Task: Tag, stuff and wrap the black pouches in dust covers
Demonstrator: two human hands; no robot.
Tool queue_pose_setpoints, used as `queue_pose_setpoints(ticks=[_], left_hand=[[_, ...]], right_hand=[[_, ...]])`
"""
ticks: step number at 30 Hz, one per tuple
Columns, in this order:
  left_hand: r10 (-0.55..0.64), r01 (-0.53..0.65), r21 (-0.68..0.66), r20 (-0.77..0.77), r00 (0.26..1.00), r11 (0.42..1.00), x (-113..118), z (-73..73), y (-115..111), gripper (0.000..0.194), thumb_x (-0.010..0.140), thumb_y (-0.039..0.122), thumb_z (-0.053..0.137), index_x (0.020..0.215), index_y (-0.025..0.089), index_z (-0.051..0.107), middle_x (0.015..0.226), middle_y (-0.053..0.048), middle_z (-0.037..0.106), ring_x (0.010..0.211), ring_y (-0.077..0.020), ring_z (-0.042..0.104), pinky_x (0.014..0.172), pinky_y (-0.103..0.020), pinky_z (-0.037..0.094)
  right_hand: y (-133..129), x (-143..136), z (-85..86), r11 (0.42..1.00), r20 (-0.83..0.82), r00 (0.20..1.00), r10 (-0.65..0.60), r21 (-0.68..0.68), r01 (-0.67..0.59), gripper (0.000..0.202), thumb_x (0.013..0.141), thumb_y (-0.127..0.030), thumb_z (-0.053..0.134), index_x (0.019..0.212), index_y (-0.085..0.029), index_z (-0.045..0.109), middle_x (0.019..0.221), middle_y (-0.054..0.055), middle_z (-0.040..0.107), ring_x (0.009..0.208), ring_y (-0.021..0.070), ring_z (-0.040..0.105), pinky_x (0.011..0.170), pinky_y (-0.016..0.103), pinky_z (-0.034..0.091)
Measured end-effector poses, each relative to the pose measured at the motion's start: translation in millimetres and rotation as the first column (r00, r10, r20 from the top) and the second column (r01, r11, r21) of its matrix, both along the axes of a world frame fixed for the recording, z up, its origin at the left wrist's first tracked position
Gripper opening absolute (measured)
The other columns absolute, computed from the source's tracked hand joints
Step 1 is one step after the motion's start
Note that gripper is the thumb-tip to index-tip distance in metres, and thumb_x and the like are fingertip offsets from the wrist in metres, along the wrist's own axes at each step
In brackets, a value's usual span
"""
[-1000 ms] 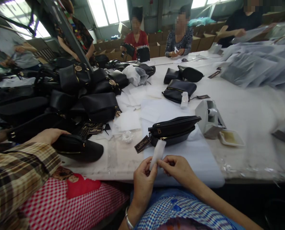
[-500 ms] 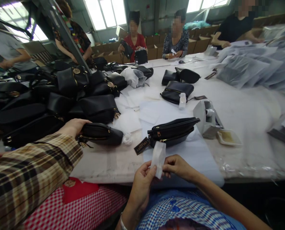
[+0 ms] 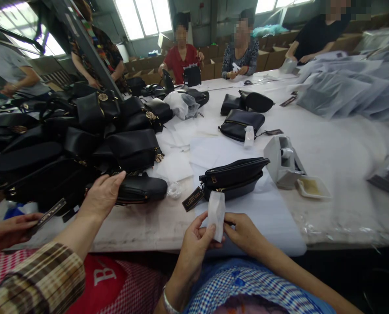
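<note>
My left hand (image 3: 199, 237) pinches a strip of white wrapping (image 3: 216, 213) that stands up at the front of a black zip bag (image 3: 235, 176). Close on its right, my right hand (image 3: 242, 229) has bent fingers at the wrapping's edge; its fingertips are partly hidden behind it. A black tag (image 3: 193, 199) with gold letters lies at the bag's left end. Beneath the bag are white sheets (image 3: 273, 218) on the table.
To the left a co-worker's hand (image 3: 99, 196) rests by a black bag (image 3: 142, 188), beside a heap of black bags (image 3: 129, 148). A tape dispenser (image 3: 281, 161) and a small dish (image 3: 313, 187) stand right. Wrapped bags (image 3: 338, 87) pile up at the back right.
My fingers have shifted slightly around the wrapping, and the black zip bag has moved a little left. The co-worker's arm beside me has drawn back, and a hand holding a tag has come into view.
</note>
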State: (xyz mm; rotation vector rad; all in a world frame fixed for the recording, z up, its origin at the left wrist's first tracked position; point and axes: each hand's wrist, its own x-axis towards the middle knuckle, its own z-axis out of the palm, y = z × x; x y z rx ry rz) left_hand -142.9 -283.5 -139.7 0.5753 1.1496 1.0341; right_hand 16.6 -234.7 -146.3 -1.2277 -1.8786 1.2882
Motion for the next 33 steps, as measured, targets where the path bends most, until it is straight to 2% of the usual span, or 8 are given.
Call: queue_pose_setpoints(ticks=[8,17,21,23,26,28,31,33], left_hand=[[0.05,-0.029,0.153,-0.137,0.989,0.988,0.1,-5.7,0.0,0.077,0.082,0.042,0.07,0.145,0.012,0.037,0.073,-0.005,0.073,0.07,-0.0191,0.069,0.069,-0.028,0.054],[0.105,-0.047,0.202,-0.284,0.953,0.978,9.8,-4.8,-5.0,0.073,0.088,0.044,0.062,0.148,0.012,0.034,0.069,0.0,0.069,0.066,-0.0142,0.064,0.065,-0.022,0.049],[0.034,0.021,0.186,-0.286,0.958,0.982,-1.1,-8.6,-3.5,0.067,0.086,0.045,0.064,0.142,0.012,0.046,0.078,-0.006,0.074,0.074,-0.02,0.069,0.069,-0.027,0.053],[0.07,0.005,0.2,-0.365,0.928,0.98,-11.0,-8.9,-0.6,0.054,0.085,0.047,0.064,0.128,0.014,0.061,0.102,-0.013,0.074,0.094,-0.0258,0.069,0.08,-0.032,0.054],[0.24,-0.055,0.327,-0.558,0.794,0.943,-21.7,-5.5,11.6,0.046,0.084,0.045,0.065,0.122,0.019,0.067,0.135,-0.013,0.06,0.126,-0.0303,0.053,0.102,-0.037,0.045],[0.294,-0.011,0.406,-0.644,0.706,0.914,-19.2,-2.8,26.5,0.062,0.083,0.043,0.066,0.139,0.021,0.051,0.149,-0.011,0.047,0.139,-0.0294,0.039,0.114,-0.04,0.033],[0.226,0.112,0.385,-0.726,0.65,0.916,-0.8,-3.3,54.0,0.101,0.078,0.044,0.071,0.155,0.02,0.011,0.159,-0.013,0.027,0.145,-0.029,0.028,0.118,-0.044,0.024],[0.148,0.164,0.305,-0.781,0.606,0.938,12.0,-7.7,69.6,0.115,0.073,0.044,0.074,0.154,0.015,-0.003,0.159,-0.019,0.026,0.145,-0.0307,0.029,0.117,-0.046,0.026]], right_hand=[[-12.0,-3.7,8.9,0.871,-0.432,0.87,-0.235,-0.492,-0.009,0.047,0.089,-0.054,0.054,0.12,-0.02,0.064,0.101,0.007,0.072,0.09,0.0227,0.068,0.083,0.036,0.053],[-3.0,-36.2,-3.9,0.895,-0.275,0.91,-0.311,-0.407,0.183,0.042,0.077,-0.052,0.07,0.095,-0.014,0.065,0.086,0.008,0.074,0.078,0.0236,0.068,0.064,0.03,0.053],[4.4,1.7,11.0,0.971,-0.132,0.979,-0.155,-0.205,0.127,0.044,0.088,-0.059,0.051,0.083,-0.018,0.067,0.078,0.006,0.072,0.076,0.0231,0.068,0.066,0.031,0.054],[13.2,33.2,23.0,0.947,0.027,0.948,-0.316,0.063,0.314,0.041,0.089,-0.057,0.051,0.082,-0.021,0.067,0.074,0.005,0.07,0.072,0.0221,0.067,0.069,0.032,0.053],[38.0,78.7,36.7,0.669,0.048,0.74,-0.671,0.47,0.576,0.04,0.083,-0.058,0.061,0.104,-0.024,0.065,0.089,0.007,0.071,0.08,0.0257,0.067,0.082,0.039,0.052],[60.6,99.5,39.4,0.586,0.014,0.696,-0.718,0.554,0.592,0.063,0.077,-0.058,0.067,0.129,-0.025,0.054,0.122,0.012,0.064,0.101,0.0306,0.065,0.095,0.046,0.048],[93.5,113.7,34.3,0.766,0.014,0.845,-0.534,0.431,0.477,0.099,0.074,-0.053,0.073,0.153,-0.03,0.019,0.149,0.012,0.043,0.124,0.0328,0.054,0.105,0.051,0.042],[109.1,116.7,28.4,0.892,-0.02,0.926,-0.377,0.26,0.369,0.107,0.075,-0.048,0.073,0.155,-0.03,0.004,0.142,0.011,0.051,0.125,0.03,0.054,0.107,0.053,0.04]])
